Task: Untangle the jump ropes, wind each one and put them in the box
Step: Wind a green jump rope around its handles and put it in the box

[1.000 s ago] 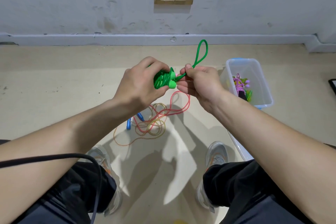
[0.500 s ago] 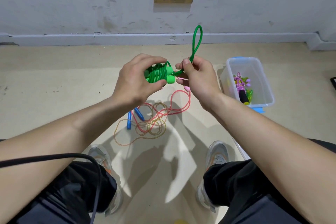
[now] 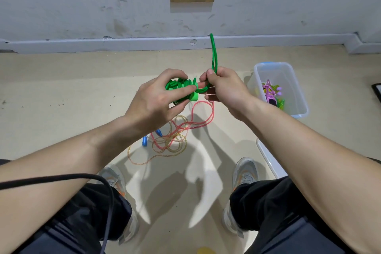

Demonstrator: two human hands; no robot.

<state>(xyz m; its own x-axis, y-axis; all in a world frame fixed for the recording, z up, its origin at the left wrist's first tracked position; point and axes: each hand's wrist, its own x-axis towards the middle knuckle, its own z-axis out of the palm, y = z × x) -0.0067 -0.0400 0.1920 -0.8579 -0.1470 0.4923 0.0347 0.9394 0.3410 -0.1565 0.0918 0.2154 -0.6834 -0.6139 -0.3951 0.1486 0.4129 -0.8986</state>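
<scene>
- Since the earlier frame, loop [image 3: 213, 53] has swung upright and narrowed.
- Left hand [image 3: 156, 99] is clamped round the wound green rope [image 3: 181, 88], held above the floor tangle [image 3: 171, 138].
- Right hand [image 3: 224, 88] pinches the loop base; keep tension and tuck it under the last turn.
- Box [image 3: 268, 66] sits well right.

The green jump rope [image 3: 181, 88] is one bright, solid green, handles included. The box [image 3: 296, 97] is clear plastic with a pale blue rim. Inside it are a purple rope [image 3: 269, 94] and yellow-green bits. Left of the box, on the beige floor [image 3: 61, 99], lie a coral-pink rope [image 3: 212, 114], a yellow rope [image 3: 181, 144] flecked with red, and blue handles [image 3: 145, 141].
</scene>
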